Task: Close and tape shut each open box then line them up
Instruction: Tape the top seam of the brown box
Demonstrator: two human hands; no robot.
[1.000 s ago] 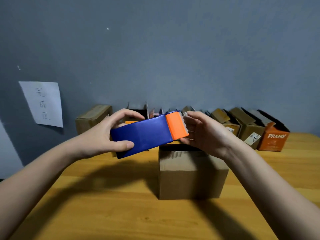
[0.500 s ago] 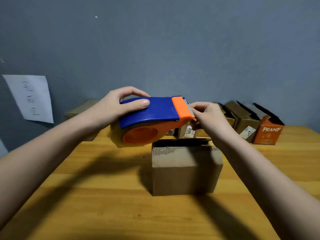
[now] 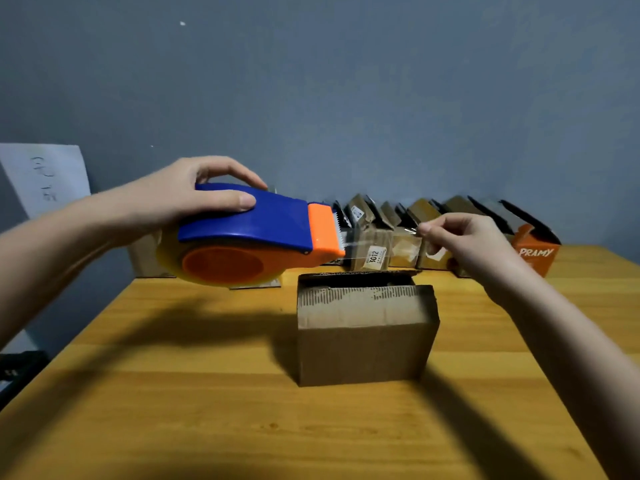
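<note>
Tape dispenser (image 3: 256,233) — blue and orange — sits in the left hand (image 3: 180,199), whose fingers curl over its top while it hangs above the wooden surface (image 3: 173,410), left of the brown box (image 3: 365,336). Right hand (image 3: 464,240) pinches the free end of the clear tape (image 3: 381,242), a strip stretched taut from the cutter above the box, whose top looks open at the back edge. Behind, more boxes (image 3: 433,233) — one orange (image 3: 535,251) — line the grey wall (image 3: 346,98).
</note>
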